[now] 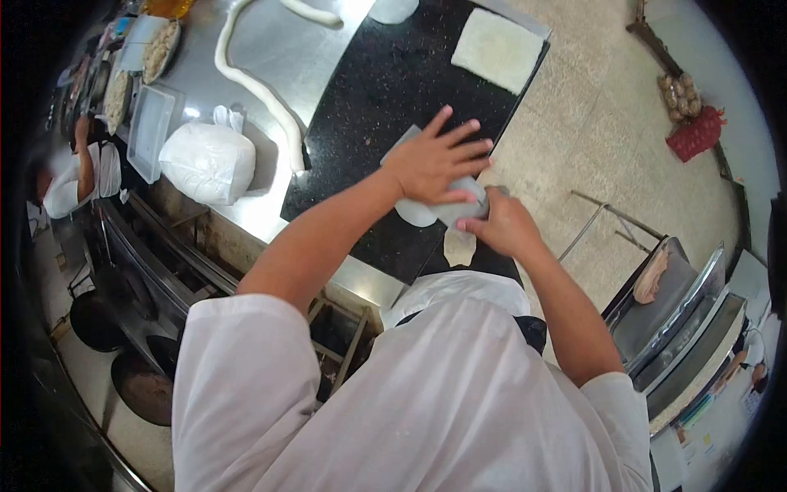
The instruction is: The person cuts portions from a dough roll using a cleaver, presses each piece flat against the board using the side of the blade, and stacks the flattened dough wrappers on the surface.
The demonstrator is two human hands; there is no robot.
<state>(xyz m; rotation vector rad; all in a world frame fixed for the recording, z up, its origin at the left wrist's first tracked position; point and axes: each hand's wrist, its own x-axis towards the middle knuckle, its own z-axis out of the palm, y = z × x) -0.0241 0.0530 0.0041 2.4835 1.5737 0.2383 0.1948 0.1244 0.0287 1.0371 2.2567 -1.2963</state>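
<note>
My left hand (438, 166) is spread wide, palm down, over a greyish translucent sheet (397, 148) on the black stone counter (379, 94). My right hand (502, 221) holds the lower right end of a grey, flat-looking object (464, 205), its thumb and fingers around the edge. Beneath and beside them a round white piece of dough (416, 213) shows in part. A small pale piece (460, 247) lies at the counter's near edge. What is under my left palm is hidden.
A long dough rope (264, 94) and a white wrapped bundle (208, 162) lie on the steel table at left, beside a plastic tray (153, 131). A white rectangular slab (498, 51) sits at the far right corner. Another person (86, 168) stands at far left.
</note>
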